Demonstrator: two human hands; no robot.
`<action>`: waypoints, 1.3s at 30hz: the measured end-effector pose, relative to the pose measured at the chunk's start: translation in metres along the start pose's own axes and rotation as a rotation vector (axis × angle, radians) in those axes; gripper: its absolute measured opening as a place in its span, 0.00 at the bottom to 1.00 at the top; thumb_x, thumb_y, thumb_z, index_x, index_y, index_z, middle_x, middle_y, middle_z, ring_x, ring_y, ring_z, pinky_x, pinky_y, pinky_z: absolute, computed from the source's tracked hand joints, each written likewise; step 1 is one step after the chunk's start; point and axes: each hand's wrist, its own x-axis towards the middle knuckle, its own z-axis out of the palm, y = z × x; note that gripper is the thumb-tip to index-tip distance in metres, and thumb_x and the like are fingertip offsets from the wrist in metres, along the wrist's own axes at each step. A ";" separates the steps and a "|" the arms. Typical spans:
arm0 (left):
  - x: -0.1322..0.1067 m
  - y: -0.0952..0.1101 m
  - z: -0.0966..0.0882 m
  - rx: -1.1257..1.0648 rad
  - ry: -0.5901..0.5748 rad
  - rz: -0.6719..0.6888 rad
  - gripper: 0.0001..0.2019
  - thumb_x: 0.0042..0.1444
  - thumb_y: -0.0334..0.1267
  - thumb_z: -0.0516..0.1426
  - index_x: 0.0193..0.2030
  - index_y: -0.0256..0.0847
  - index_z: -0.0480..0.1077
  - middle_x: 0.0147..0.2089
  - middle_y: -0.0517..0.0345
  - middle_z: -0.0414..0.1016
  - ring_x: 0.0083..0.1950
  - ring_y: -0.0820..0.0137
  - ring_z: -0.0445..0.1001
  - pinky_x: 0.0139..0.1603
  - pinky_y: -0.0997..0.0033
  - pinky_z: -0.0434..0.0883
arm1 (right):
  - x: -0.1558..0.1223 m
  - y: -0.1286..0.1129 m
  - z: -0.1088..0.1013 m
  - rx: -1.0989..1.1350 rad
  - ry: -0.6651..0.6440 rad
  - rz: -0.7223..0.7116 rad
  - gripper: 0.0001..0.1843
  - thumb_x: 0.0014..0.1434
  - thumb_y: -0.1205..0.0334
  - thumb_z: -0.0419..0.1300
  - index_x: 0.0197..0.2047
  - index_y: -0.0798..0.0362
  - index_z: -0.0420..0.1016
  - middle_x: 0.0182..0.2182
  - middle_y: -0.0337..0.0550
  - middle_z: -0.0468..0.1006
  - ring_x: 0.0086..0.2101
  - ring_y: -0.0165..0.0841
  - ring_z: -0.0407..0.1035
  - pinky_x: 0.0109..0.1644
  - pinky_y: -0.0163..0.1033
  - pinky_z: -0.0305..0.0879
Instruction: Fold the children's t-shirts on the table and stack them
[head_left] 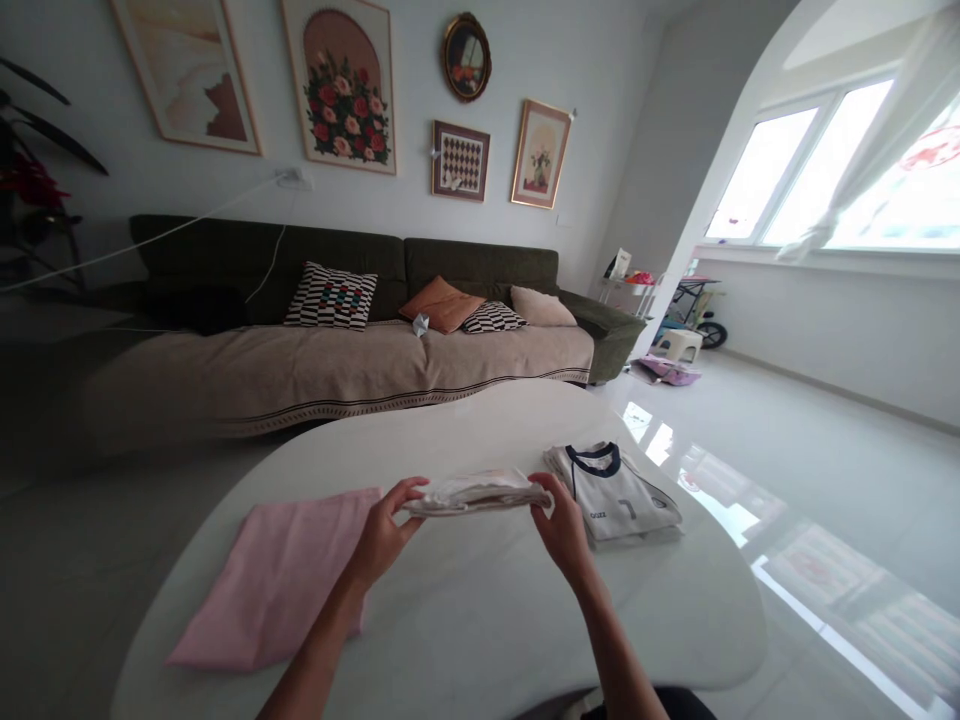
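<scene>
A folded white garment point(476, 491) is held flat just above the white oval table point(465, 620). My left hand point(384, 533) grips its left end, fingers curled round the edge. My right hand point(559, 525) pinches its right end. To the right of it lies a folded white shirt with a dark navy collar point(611, 490), resting on the table. A pink cloth point(281, 580) is spread flat on the table to the left of my left hand.
Behind the table stands a long dark sofa point(360, 330) with a beige throw and several cushions. Framed pictures hang on the wall. A glossy white floor point(825, 480) stretches to the right, with a window, a stool and small items beyond.
</scene>
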 end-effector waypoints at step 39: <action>-0.093 -0.034 0.135 0.665 -0.388 0.210 0.26 0.60 0.46 0.43 0.62 0.36 0.52 0.63 0.47 0.54 0.63 0.60 0.51 0.60 0.59 0.54 | -0.093 0.057 0.038 -0.533 -0.291 0.112 0.20 0.60 0.62 0.41 0.53 0.49 0.63 0.55 0.45 0.64 0.56 0.35 0.55 0.58 0.46 0.50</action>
